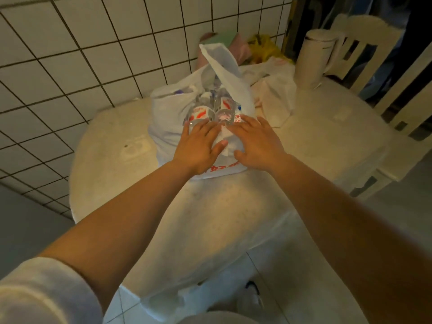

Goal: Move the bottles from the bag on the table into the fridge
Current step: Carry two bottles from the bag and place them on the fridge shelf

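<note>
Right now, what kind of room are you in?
Probably a home kitchen or dining corner: a white tiled wall, a round table with a chair, and a shopping bag of bottles.

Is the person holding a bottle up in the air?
No, both the left hand and the right hand lie flat on the white bag, and the bottles sit inside it.

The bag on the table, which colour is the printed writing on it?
Red writing on the white bag, seen in the head view.
</note>
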